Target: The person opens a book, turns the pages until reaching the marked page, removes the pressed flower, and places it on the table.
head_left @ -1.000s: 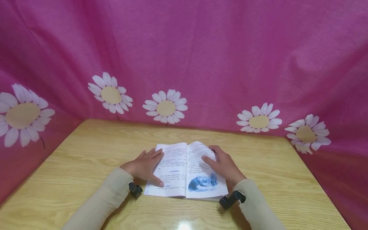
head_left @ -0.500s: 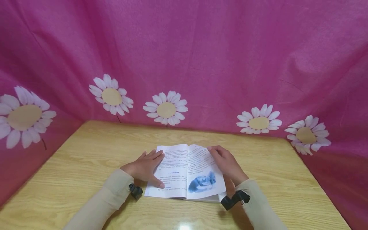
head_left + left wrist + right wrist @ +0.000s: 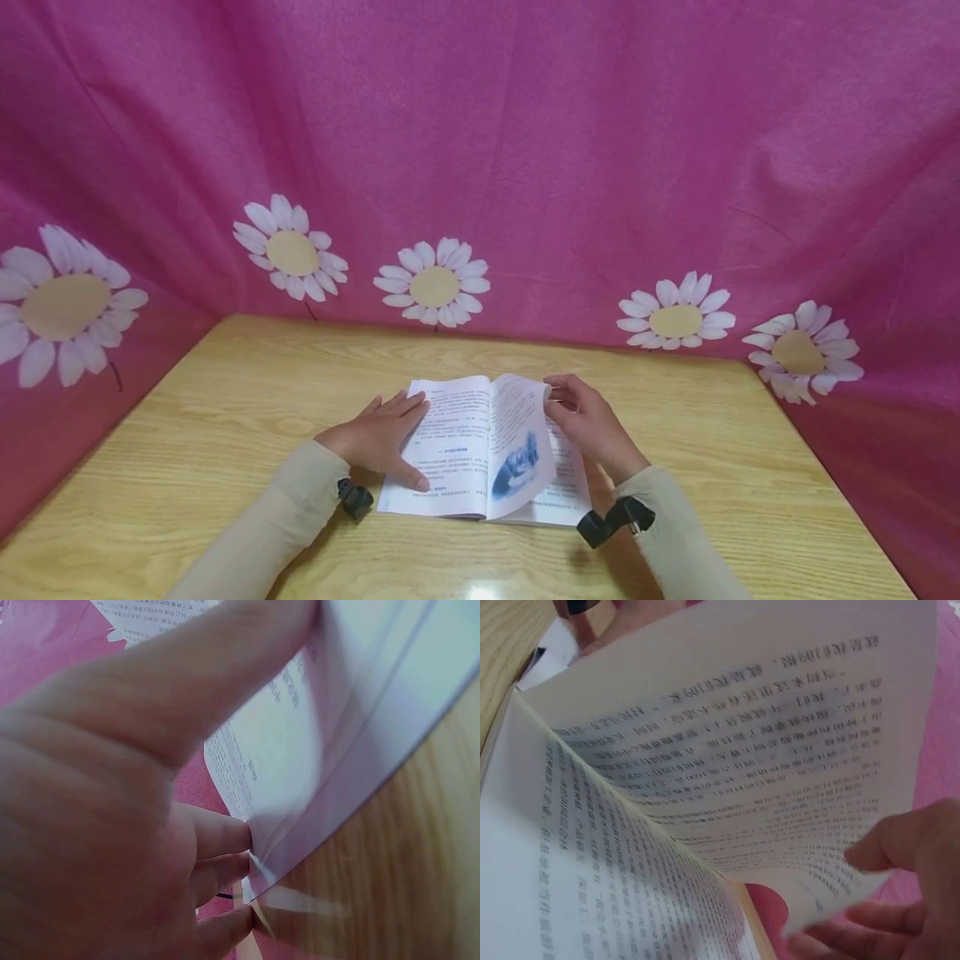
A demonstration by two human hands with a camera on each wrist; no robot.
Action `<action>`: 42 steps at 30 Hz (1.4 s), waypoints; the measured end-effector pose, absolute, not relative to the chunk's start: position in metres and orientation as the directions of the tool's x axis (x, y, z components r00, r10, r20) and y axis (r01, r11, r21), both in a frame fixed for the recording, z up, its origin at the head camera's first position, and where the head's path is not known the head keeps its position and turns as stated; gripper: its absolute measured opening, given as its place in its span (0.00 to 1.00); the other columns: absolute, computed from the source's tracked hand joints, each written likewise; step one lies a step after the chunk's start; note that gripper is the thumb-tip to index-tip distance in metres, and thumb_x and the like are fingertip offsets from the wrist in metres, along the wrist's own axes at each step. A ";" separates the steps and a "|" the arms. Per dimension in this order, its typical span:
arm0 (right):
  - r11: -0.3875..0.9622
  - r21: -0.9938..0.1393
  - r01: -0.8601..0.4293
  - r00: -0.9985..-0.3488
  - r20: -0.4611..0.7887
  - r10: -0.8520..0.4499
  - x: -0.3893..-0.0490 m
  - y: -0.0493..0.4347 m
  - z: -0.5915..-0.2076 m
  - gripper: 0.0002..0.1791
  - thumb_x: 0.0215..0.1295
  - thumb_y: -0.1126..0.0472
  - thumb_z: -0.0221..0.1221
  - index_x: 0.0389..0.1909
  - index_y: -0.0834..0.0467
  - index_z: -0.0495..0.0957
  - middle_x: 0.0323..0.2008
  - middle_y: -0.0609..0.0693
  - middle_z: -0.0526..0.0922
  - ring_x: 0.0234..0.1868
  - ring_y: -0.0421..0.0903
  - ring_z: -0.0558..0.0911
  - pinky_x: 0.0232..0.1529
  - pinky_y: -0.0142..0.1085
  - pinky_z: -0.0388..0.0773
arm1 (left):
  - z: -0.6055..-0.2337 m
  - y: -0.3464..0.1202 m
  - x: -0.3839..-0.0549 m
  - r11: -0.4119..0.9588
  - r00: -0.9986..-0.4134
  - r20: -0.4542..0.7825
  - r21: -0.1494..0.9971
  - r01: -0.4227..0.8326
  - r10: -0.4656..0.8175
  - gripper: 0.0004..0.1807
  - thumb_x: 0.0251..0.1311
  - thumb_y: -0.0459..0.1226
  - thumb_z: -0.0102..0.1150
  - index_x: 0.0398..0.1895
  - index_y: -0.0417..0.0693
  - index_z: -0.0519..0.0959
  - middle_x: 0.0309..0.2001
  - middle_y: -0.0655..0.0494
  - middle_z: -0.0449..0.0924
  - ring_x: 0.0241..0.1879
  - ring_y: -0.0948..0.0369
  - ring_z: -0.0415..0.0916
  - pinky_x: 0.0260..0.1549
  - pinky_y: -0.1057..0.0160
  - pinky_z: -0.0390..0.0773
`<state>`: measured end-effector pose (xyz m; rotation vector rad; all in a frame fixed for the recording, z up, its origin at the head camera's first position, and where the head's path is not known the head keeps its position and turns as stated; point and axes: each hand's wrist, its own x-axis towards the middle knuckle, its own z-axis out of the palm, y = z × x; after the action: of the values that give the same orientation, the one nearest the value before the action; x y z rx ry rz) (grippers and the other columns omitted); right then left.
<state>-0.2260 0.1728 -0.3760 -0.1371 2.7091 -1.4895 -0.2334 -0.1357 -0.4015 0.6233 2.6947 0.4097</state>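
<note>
An open book [image 3: 453,450] is laid on the wooden table [image 3: 300,358], well short of the far edge; its left page is pressed by the left hand [image 3: 382,437], whose fingers and thumb are spread flat, so that the page's outer margin is partly covered; from the book's right half a leaf [image 3: 521,442], printed with a blue picture, is raised and curved, and part of the page beneath is hidden by it; the leaf's outer edge is met by the right hand [image 3: 592,429], though whether it is pinched or only touched cannot be told; the book's near right corner is overlapped in the head view by a black wrist device [image 3: 600,527], while another black device [image 3: 355,498] is worn just left of the book; the book is flanked by two beige sleeves [image 3: 277,517]; beyond it, pink cloth [image 3: 525,150] patterned with white flowers [image 3: 434,286] is hung.
</note>
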 end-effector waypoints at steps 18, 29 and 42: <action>0.723 -0.679 -0.125 -0.949 -0.130 -0.286 -0.203 0.149 -0.382 0.55 0.52 0.33 0.64 0.71 0.66 0.58 0.69 0.63 0.63 0.70 0.60 0.61 0.67 0.55 0.58 | -0.403 -0.135 -0.234 0.860 -0.843 -0.259 0.345 0.375 0.471 0.66 0.36 0.66 0.70 0.76 0.47 0.51 0.77 0.53 0.43 0.76 0.50 0.34 0.70 0.45 0.33; 0.706 -0.674 -0.216 -0.925 -0.091 -0.370 -0.197 0.132 -0.400 0.60 0.48 0.31 0.66 0.74 0.60 0.53 0.72 0.58 0.57 0.72 0.56 0.56 0.68 0.55 0.54 | -0.404 -0.136 -0.236 0.870 -0.847 -0.270 0.331 0.364 0.457 0.66 0.35 0.68 0.69 0.76 0.50 0.51 0.77 0.56 0.43 0.76 0.52 0.34 0.70 0.44 0.32; 0.735 -0.575 -0.360 -0.909 0.040 -0.415 -0.196 0.123 -0.405 0.62 0.47 0.30 0.66 0.73 0.66 0.52 0.68 0.62 0.63 0.67 0.58 0.65 0.66 0.52 0.60 | -0.403 -0.142 -0.240 0.844 -0.829 -0.266 0.380 0.379 0.492 0.63 0.38 0.66 0.68 0.77 0.56 0.50 0.77 0.60 0.43 0.76 0.52 0.32 0.69 0.40 0.33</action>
<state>-0.1955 0.1226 -0.4050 -0.6360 2.8407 -0.9121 -0.2399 -0.1418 -0.4031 0.6518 2.6663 0.4448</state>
